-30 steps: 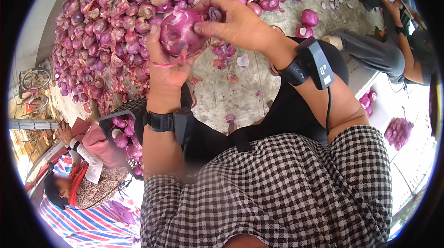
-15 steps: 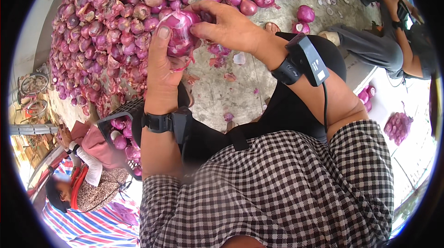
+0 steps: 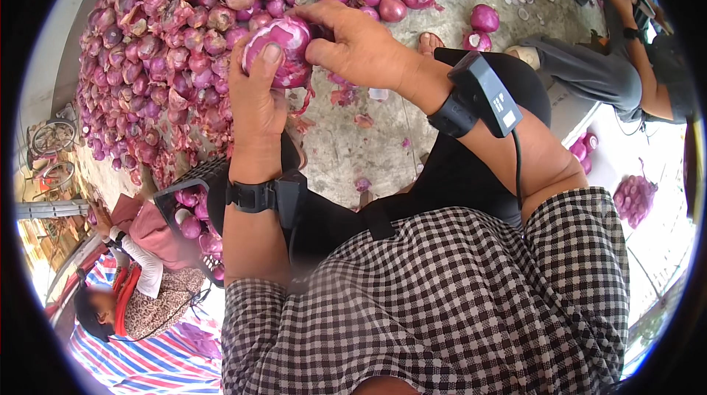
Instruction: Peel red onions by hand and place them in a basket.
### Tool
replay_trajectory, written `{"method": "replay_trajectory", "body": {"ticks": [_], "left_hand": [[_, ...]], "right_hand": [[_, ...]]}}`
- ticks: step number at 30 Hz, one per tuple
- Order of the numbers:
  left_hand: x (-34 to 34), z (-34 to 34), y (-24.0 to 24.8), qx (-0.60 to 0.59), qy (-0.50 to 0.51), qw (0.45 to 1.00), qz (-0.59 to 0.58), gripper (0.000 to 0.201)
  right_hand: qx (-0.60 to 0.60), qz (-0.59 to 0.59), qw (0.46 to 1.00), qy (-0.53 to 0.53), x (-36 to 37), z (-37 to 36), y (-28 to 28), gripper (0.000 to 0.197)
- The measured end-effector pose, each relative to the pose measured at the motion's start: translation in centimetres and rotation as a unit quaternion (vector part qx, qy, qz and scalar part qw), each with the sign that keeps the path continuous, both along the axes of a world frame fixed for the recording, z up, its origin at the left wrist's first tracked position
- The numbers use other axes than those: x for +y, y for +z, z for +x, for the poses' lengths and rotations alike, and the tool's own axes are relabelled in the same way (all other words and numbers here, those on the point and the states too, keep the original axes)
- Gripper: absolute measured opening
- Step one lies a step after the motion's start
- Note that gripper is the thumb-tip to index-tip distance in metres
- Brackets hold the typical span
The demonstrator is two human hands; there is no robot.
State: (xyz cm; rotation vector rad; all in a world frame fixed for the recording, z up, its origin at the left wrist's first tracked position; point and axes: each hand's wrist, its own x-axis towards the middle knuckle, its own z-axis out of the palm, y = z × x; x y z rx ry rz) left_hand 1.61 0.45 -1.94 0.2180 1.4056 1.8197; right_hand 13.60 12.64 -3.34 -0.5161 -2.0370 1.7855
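Observation:
A large red onion (image 3: pixel 289 36), its purple flesh partly bared in pale streaks, sits between my two hands. My left hand (image 3: pixel 254 100) is closed round it from the left and below, thumb laid across its front. At the onion's right side, my right hand (image 3: pixel 361 45) is bent with the thumb against its edge, while the fingertips are hidden behind it. A strip of loose reddish skin (image 3: pixel 303 103) hangs below the onion.
A big heap of red onions (image 3: pixel 169 49) fills the left and far side. Beside my left leg stands a dark crate (image 3: pixel 168 202) of onions. Scraps of skin dot the concrete floor (image 3: pixel 339 152). Another person (image 3: pixel 641 78) holds an onion at right; a further person (image 3: pixel 147 277) sits at lower left.
The onion has turned in my hands, and more bare purple surface faces up. My left thumb has shifted right and down across it. My right hand stays at its right side.

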Motion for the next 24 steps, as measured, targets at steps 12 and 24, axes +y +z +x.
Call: {"method": "replay_trajectory", "body": {"ticks": [12,24], "left_hand": [[0.0,-0.3,0.5,-0.077,-0.062,0.995,0.022,0.045],[0.4,-0.3,0.9,-0.059,0.020,0.998,0.008,0.043]], "right_hand": [[0.034,0.161,0.986,-0.025,0.2,0.0,0.0,0.042],[0.039,-0.070,0.996,-0.035,-0.1,-0.3,0.4,0.029]]}}
